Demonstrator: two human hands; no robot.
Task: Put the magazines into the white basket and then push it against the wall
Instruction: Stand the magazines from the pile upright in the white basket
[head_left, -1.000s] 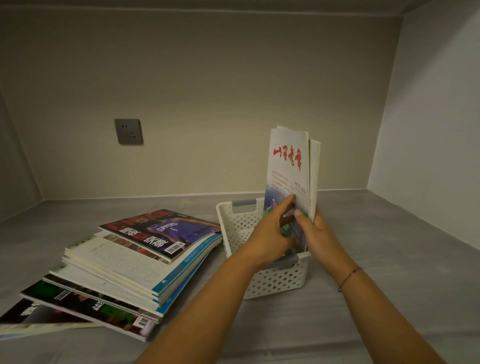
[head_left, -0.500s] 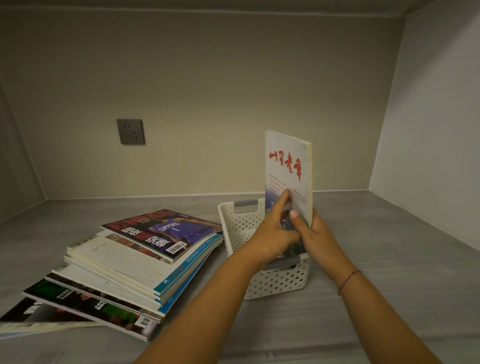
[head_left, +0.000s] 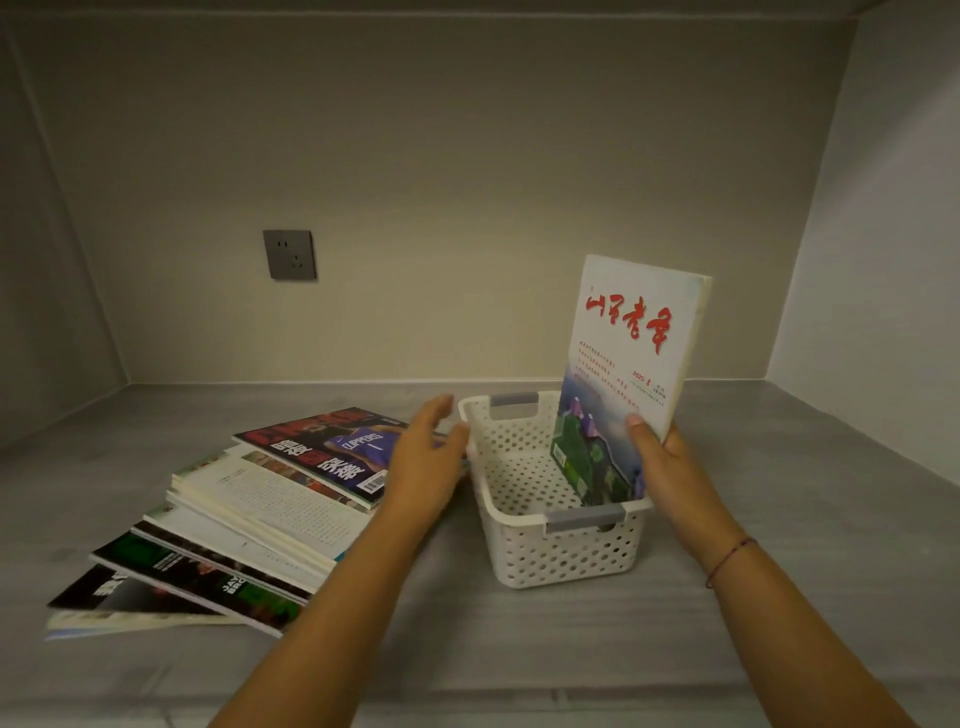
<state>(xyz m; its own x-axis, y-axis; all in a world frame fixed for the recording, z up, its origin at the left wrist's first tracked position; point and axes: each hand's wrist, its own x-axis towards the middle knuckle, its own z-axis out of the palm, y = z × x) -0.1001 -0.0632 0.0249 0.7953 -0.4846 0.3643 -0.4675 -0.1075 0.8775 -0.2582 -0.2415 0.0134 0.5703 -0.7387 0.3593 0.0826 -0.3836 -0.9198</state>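
A white perforated basket (head_left: 563, 556) with grey handles stands on the grey shelf, some way from the back wall. A white magazine with red characters (head_left: 631, 364) stands upright in its right side, leaning right. My right hand (head_left: 657, 457) grips the magazine's lower right edge, thumb on the cover. My left hand (head_left: 428, 452) is open, fingers relaxed, hovering between the basket's left rim and the magazine stack (head_left: 260, 509). The top magazine of the stack (head_left: 332, 452) shows a basketball player in a blue jersey.
A grey wall socket (head_left: 289, 254) sits on the back wall. The right side wall (head_left: 883, 260) stands to the right of the basket. The stack fans out toward the shelf's front left, with a dark magazine (head_left: 130, 597) at the bottom.
My left hand has let go of the magazine and moved left toward the stack. The magazine has sunk lower in the basket and tilted right, held by my right hand alone.
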